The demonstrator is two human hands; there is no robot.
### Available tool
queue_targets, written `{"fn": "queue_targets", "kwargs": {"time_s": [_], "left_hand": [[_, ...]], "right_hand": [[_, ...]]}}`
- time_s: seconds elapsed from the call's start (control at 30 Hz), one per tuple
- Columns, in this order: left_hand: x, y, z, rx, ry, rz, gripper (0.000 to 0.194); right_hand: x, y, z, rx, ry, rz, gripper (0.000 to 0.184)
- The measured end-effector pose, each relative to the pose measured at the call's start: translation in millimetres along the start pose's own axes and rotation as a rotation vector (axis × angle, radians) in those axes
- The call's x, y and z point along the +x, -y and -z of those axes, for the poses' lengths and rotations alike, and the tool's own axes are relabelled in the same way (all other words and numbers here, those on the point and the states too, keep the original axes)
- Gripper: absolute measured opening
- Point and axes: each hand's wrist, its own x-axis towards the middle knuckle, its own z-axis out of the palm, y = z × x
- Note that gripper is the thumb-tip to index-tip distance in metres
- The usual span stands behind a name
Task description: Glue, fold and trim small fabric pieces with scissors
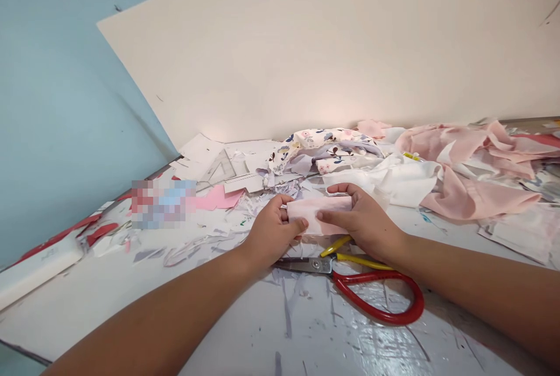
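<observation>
A large cream-white board leans behind the white surface, with a light blue wall to its left. My forearms come in from the lower corners and converge at the middle. My left hand has its thumb on the front of a small pale pink fabric piece and its fingers behind, pinching the left end; my right hand pinches the right part, thumb on the front, index finger arched above the edge. The piece is held just above the surface. Pink fabric scraps lie in a heap at the right, beside crumpled white cloth and a floral-printed cloth. Scissors with red and yellow handles lie directly below my hands.
</observation>
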Motion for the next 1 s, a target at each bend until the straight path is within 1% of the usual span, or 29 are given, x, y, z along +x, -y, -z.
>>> {"fn": "queue_targets", "kwargs": {"time_s": [0.27,0.37,0.43,0.5,0.6,0.7,0.8,0.87,1.0], "left_hand": [[-0.4,0.8,-0.6,-0.004,0.007,-0.016,0.038],[0.4,0.5,-0.9,-0.021,0.009,-0.012,0.039],[1.4,-0.4,-0.6,-0.038,-0.004,-0.012,0.040],[2.0,-1.9,0.0,-0.053,-0.037,-0.020,0.041],[1.0,-4.5,0.7,-0.072,-0.054,-0.033,0.040],[-2.1,-5.5,0.4,-0.066,-0.013,-0.044,0.045],[-4.0,-4.6,-0.2,-0.053,0.017,-0.037,0.053],[-3.5,-3.6,-0.2,-0.046,0.016,-0.026,0.055],[-1.0,-3.1,0.6,0.001,-0.023,-0.025,0.055]], "right_hand": [[1.7,-0.8,0.7,-0.049,-0.023,0.001,0.056],[2.4,-0.1,0.0,-0.025,-0.035,-0.004,0.057],[2.8,-0.2,-0.5,0.038,-0.006,-0.004,0.055],[3.2,-0.8,-0.9,0.110,0.055,0.008,0.051],[3.4,-1.9,-1.0,0.109,0.114,0.026,0.048],[2.5,-2.2,-0.8,0.057,0.084,0.044,0.051],[1.1,-1.4,-0.7,0.063,0.069,0.056,0.049],[0.3,-0.6,-0.9,0.063,0.075,0.059,0.048],[-1.1,0.2,-1.3,0.057,0.070,0.064,0.047]]}}
